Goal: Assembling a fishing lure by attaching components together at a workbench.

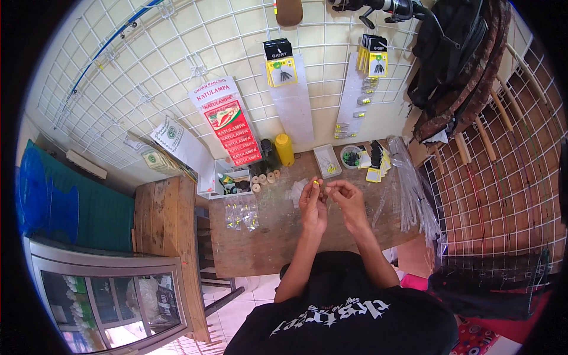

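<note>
Both hands are raised together over the middle of the wooden table (pixel 266 248), fingertips nearly meeting. The left hand (pixel 312 204) is closed in a pinch on a tiny yellow piece (pixel 316 183), probably a small fishing float or bead, held at its fingertips above the table. The right hand (pixel 348 198) is curled close beside it, its thumb and forefinger drawn together as if on a fine line, though whatever it holds is too small to make out. The yellow piece looks very light, hard and smooth, so it would likely slip or roll if dropped; a fingertip pinch across its sides seems the only workable hold. Small clear packets (pixel 241 216) with yellow contents lie on the table to the left, and a yellow bottle (pixel 284 149) stands at the back.
</note>
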Demonstrator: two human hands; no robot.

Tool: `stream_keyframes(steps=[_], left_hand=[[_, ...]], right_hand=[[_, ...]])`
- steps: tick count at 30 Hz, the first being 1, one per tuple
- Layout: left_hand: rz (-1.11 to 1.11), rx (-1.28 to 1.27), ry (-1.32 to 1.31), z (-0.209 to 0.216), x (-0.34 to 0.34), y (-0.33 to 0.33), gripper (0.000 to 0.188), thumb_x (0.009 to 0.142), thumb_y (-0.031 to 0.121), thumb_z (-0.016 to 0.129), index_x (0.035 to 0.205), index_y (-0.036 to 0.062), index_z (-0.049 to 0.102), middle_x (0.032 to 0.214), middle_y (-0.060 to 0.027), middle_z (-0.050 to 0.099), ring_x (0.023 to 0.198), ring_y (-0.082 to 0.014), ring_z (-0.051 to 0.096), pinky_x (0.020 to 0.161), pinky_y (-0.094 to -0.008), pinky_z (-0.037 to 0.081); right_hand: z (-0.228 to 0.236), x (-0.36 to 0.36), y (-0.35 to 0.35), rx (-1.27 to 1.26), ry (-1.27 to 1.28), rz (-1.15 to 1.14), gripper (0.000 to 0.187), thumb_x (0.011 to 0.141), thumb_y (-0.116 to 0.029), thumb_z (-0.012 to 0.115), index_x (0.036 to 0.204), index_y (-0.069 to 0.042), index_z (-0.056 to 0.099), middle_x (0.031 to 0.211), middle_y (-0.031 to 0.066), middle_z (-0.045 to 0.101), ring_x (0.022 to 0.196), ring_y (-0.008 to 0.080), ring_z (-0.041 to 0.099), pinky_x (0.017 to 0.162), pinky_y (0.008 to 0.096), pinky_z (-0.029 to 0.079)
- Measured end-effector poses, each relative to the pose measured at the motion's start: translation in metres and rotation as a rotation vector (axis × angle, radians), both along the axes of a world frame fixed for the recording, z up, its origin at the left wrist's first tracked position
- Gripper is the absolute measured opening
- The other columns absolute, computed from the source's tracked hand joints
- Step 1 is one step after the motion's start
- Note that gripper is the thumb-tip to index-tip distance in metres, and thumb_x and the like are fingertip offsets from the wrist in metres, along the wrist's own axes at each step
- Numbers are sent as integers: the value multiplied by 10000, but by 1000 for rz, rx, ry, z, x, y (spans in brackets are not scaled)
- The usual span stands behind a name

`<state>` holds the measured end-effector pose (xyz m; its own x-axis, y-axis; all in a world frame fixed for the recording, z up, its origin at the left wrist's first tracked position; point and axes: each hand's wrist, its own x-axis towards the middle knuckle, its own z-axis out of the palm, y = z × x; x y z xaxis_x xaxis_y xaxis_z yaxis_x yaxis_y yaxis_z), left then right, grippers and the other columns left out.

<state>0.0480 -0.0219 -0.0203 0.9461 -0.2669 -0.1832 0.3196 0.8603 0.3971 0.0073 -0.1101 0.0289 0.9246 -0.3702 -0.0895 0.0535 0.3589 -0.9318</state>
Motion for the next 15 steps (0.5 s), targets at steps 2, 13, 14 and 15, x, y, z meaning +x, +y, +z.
stream_keyframes(steps=[2, 13, 14, 15], left_hand=[[11, 151, -36, 1, 2, 5, 285, 885, 112, 647, 1164, 74, 604, 1041, -27, 657, 868, -77, 580, 720, -221, 430], [-23, 231, -125, 8, 3, 13, 228, 867, 80, 663, 1086, 19, 651, 1007, -64, 679, 846, -70, 583, 696, -211, 404], [-51, 202, -124, 8, 3, 12, 229, 866, 75, 662, 1087, 17, 651, 996, -64, 682, 837, -68, 581, 698, -210, 409], [-53, 202, -122, 8, 2, 12, 229, 866, 75, 662, 1087, 17, 651, 996, -64, 682, 837, -68, 581, 698, -210, 409]], right_hand=[[6, -3, -5, -81, -15, -14, 150, 825, -45, 692, 965, -17, 647, 838, 3, 647, 734, 49, 562, 653, 197, 424], [21, -10, -28, -561, -187, 12, 152, 803, -14, 688, 954, -14, 692, 840, 29, 665, 716, 71, 556, 649, 223, 445], [23, -10, -27, -611, -176, 11, 159, 797, 0, 690, 956, -5, 689, 844, 36, 667, 739, 77, 559, 658, 230, 448], [26, -11, -25, -661, -164, 9, 168, 790, 14, 692, 957, 4, 686, 847, 44, 668, 761, 82, 563, 668, 236, 451]])
